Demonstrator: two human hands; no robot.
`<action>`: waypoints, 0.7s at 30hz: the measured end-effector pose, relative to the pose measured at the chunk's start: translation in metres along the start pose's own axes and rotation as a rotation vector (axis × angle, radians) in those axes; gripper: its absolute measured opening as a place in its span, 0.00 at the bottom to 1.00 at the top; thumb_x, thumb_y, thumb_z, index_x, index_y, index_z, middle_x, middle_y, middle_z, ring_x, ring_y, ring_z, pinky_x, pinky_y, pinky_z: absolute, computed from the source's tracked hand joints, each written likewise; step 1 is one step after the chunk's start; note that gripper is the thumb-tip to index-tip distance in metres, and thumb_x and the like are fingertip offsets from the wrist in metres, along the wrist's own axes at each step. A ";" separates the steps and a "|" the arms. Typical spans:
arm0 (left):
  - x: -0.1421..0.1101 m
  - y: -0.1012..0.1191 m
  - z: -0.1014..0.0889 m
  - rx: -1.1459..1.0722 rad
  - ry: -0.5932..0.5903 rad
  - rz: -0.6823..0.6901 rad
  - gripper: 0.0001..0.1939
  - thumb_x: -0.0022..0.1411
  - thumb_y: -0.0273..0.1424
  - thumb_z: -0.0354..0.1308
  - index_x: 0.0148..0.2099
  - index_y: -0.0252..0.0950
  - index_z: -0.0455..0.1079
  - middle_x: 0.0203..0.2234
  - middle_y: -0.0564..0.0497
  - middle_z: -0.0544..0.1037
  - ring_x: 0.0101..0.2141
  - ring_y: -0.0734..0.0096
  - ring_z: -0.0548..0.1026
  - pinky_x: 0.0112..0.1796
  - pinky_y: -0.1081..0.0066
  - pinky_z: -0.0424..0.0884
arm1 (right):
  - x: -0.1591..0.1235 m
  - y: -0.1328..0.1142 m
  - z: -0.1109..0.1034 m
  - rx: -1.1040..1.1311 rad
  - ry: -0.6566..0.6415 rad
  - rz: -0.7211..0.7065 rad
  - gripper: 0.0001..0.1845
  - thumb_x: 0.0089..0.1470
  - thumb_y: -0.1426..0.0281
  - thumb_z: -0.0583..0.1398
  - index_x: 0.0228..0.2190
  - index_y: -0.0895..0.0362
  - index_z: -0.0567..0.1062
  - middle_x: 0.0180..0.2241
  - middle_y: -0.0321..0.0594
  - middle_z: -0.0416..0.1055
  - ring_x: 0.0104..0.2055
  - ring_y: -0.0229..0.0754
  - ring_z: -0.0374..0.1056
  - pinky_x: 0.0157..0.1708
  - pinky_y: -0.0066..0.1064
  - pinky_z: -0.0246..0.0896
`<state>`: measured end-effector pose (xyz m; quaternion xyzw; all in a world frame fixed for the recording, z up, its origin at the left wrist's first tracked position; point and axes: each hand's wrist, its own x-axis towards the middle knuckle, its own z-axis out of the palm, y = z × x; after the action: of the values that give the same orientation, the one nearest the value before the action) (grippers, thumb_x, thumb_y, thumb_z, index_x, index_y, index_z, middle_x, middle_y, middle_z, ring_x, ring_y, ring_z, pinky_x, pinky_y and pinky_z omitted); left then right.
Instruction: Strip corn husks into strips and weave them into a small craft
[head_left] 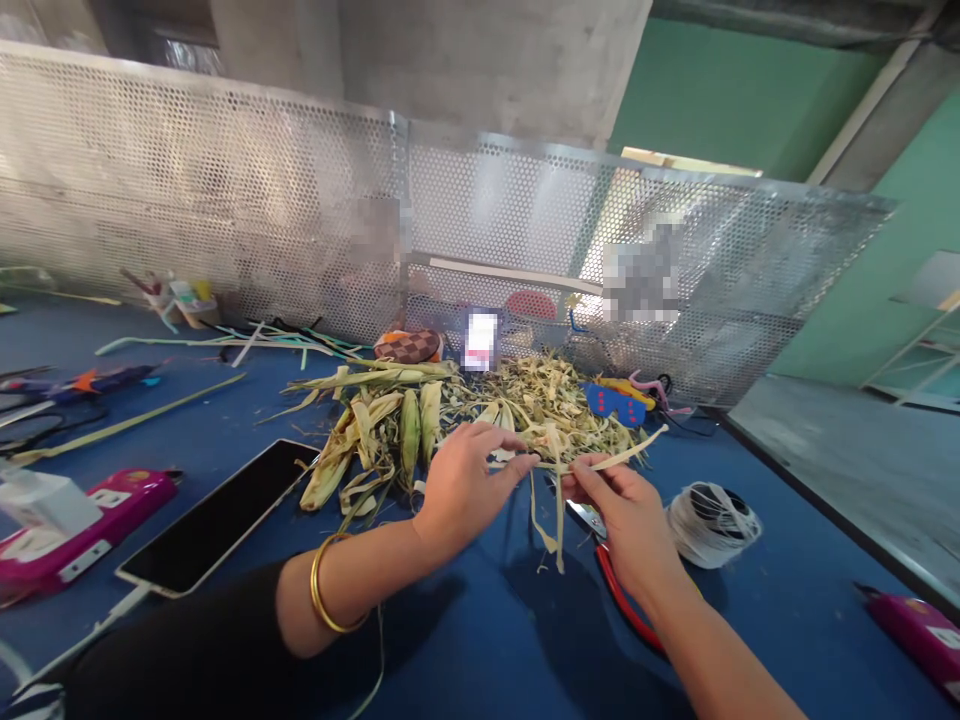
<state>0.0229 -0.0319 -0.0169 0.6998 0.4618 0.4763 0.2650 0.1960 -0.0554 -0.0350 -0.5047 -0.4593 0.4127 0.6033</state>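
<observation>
Pale strips of corn husk (559,510) are crossed in the air above the table, with ends hanging down and one long end pointing right. My right hand (619,510) pinches them near the crossing with thumb and fingers. On the other side, my left hand (472,475), with a gold bangle at the wrist, closes thumb and forefinger at the strip's left part. Its fingertips partly hide the husk there. Red-handled scissors (619,595) lie partly under my right hand. Behind both hands spreads a heap of husk scraps (544,390), with larger husks (375,430) to the left.
A spool of white string (714,525) stands to the right. At left lie a dark-screened phone (221,515) on a cable and a magenta power strip (112,520). A lit phone (480,340) stands before the perforated metal screen (495,210). Blue cut-out glasses (615,404) sit by the heap.
</observation>
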 end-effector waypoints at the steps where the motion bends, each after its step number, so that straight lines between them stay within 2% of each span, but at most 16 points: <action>1: 0.001 -0.001 0.000 -0.060 -0.054 -0.022 0.11 0.53 0.41 0.60 0.32 0.40 0.76 0.31 0.50 0.78 0.38 0.65 0.72 0.40 0.71 0.65 | -0.001 -0.001 0.001 0.000 -0.033 0.002 0.15 0.41 0.58 0.66 0.26 0.57 0.75 0.23 0.37 0.73 0.27 0.42 0.68 0.33 0.34 0.65; 5: 0.002 -0.004 0.006 -0.469 -0.446 -0.356 0.18 0.51 0.46 0.59 0.31 0.35 0.75 0.26 0.50 0.78 0.29 0.68 0.74 0.35 0.71 0.67 | -0.007 -0.004 0.006 -0.079 -0.149 -0.031 0.15 0.43 0.57 0.65 0.25 0.57 0.75 0.22 0.37 0.72 0.26 0.41 0.67 0.30 0.33 0.63; 7: 0.000 -0.005 0.009 -0.632 -0.561 -0.512 0.19 0.47 0.46 0.62 0.32 0.34 0.75 0.26 0.49 0.78 0.26 0.72 0.74 0.31 0.72 0.67 | -0.007 -0.003 0.008 -0.111 -0.177 -0.048 0.14 0.42 0.58 0.64 0.23 0.57 0.75 0.21 0.35 0.70 0.25 0.40 0.64 0.28 0.31 0.61; 9: -0.002 -0.005 0.010 -0.708 -0.560 -0.612 0.18 0.44 0.42 0.66 0.33 0.34 0.74 0.27 0.49 0.78 0.24 0.75 0.73 0.26 0.75 0.64 | -0.006 0.000 0.009 -0.104 -0.164 -0.051 0.14 0.41 0.58 0.65 0.23 0.57 0.75 0.21 0.35 0.70 0.26 0.38 0.62 0.28 0.29 0.58; 11: -0.002 -0.006 0.011 -0.713 -0.505 -0.649 0.18 0.41 0.39 0.67 0.34 0.33 0.74 0.27 0.49 0.78 0.23 0.77 0.72 0.23 0.77 0.59 | -0.004 0.005 0.008 -0.059 -0.115 -0.031 0.14 0.40 0.59 0.66 0.24 0.57 0.76 0.21 0.34 0.68 0.25 0.37 0.61 0.27 0.28 0.57; 13: -0.002 -0.006 0.010 -0.697 -0.483 -0.647 0.18 0.41 0.38 0.67 0.34 0.32 0.74 0.27 0.48 0.79 0.22 0.77 0.72 0.21 0.77 0.56 | -0.002 0.009 0.008 0.005 -0.079 0.003 0.15 0.39 0.58 0.66 0.24 0.57 0.75 0.18 0.32 0.66 0.23 0.36 0.59 0.26 0.28 0.56; 18: -0.001 -0.005 0.009 -0.726 -0.583 -0.641 0.21 0.45 0.45 0.65 0.35 0.32 0.74 0.32 0.45 0.79 0.19 0.80 0.70 0.19 0.77 0.55 | -0.003 0.013 0.010 0.097 -0.104 0.060 0.15 0.41 0.58 0.66 0.21 0.58 0.73 0.17 0.31 0.63 0.22 0.36 0.59 0.25 0.28 0.55; 21: -0.002 -0.005 0.010 -0.686 -0.566 -0.662 0.18 0.45 0.42 0.65 0.31 0.31 0.74 0.30 0.46 0.80 0.17 0.82 0.67 0.17 0.78 0.53 | -0.001 0.012 0.009 0.164 -0.118 0.115 0.15 0.41 0.59 0.66 0.19 0.58 0.72 0.16 0.31 0.62 0.21 0.34 0.58 0.24 0.27 0.55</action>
<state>0.0297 -0.0306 -0.0258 0.4915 0.3863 0.2838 0.7271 0.1865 -0.0529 -0.0465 -0.4541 -0.4291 0.5116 0.5898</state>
